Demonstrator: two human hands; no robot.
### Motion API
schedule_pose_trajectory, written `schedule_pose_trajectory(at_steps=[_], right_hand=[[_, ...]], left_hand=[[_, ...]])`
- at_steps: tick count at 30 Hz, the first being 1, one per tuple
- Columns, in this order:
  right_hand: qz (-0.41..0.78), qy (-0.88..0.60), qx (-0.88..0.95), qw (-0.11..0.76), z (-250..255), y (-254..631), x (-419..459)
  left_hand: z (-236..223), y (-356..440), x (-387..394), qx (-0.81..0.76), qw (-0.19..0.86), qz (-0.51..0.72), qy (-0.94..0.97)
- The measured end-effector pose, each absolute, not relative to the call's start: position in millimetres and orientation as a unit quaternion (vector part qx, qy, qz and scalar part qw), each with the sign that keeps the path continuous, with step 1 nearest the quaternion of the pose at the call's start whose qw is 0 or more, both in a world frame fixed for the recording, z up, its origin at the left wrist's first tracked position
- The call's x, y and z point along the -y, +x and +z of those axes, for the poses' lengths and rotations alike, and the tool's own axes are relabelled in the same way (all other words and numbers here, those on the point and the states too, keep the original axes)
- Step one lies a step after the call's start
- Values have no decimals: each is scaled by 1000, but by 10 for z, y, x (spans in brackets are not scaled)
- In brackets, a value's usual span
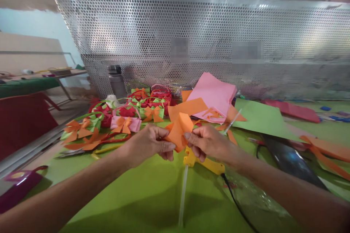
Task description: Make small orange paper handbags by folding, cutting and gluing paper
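Both hands meet over the green table (131,196), pinching one folded piece of orange paper (179,129). My left hand (149,143) grips its lower left edge with thumb and fingers closed. My right hand (206,142) pinches its right side. Just below the hands lies a yellow glue gun (203,164) with a clear glue stick (182,194) poking out toward me and a black cord (236,204) trailing to the right.
Several small paper baskets with orange bows (125,114) crowd the back left. Pink sheets (214,94), orange sheets (188,107) and a green sheet (259,118) lie behind. A grey bottle (117,82) stands before the perforated metal screen (207,40). Scissors (69,152) lie at left.
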State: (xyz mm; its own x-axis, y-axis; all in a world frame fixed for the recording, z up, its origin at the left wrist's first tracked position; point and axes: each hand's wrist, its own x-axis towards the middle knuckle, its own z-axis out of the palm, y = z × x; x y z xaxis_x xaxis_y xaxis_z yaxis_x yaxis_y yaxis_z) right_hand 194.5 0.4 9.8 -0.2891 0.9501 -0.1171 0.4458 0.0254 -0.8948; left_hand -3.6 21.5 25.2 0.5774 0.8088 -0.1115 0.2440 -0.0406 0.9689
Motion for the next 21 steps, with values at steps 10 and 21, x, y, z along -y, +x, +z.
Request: schedule_pose_trajectory(at_steps=[10,21], right_hand=[[270,-525,760,271,126,1865,85],[308,-485,776,259,138,1910,75]], left_hand=[[72,8,-185,-446,519,228,693],[111,5,-150,-438,492,208,723]])
